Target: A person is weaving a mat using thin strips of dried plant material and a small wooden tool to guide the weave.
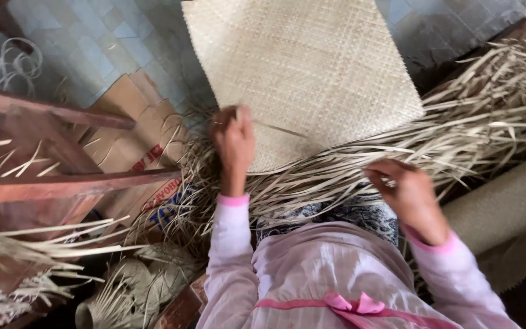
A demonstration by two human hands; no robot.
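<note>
- Head view: we note the left hand (234, 141) closed in a fist, pinching a thin straw strip (278, 128) at the near edge of the woven mat (305, 67).
- Right hand (404, 190): fingers curled into the loose straw strands (458, 131) trailing from the mat's right side; we cannot tell whether it grips any.
- Mat lies on a blue tiled floor (105, 42).
- Left: cardboard (135, 146), wooden rails (62, 186).

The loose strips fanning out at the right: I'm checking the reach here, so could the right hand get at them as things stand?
Probably yes. The right hand already rests among the loose strips, nothing lies over them, and the woven mat sits clear to the side.
</note>
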